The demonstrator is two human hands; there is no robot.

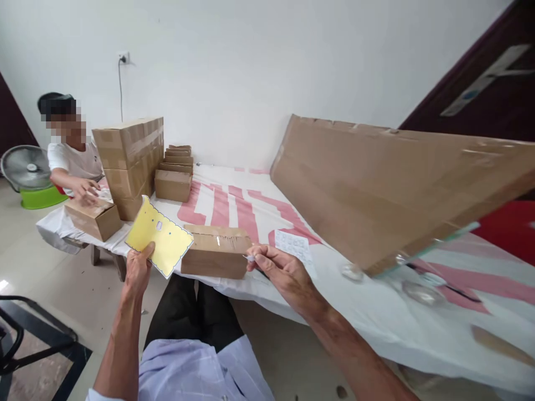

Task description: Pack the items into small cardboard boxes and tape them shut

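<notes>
Between the thumb and fingers of my left hand is a yellow card with a scalloped edge, tilted above the table edge. A small pale rectangle shows on its upper part. My right hand is closed in a pinch on a small whitish piece, too small to name. Just behind the hands a closed cardboard box lies at the table's front edge, with clear tape along its top. The right fingertips are near the box's right end; I cannot tell whether they touch it.
Taped cartons are stacked at left, beside open boxes. A co-worker handles another box. A sticker sheet lies right of my box. A large cardboard panel leans over the right side, near tape rolls.
</notes>
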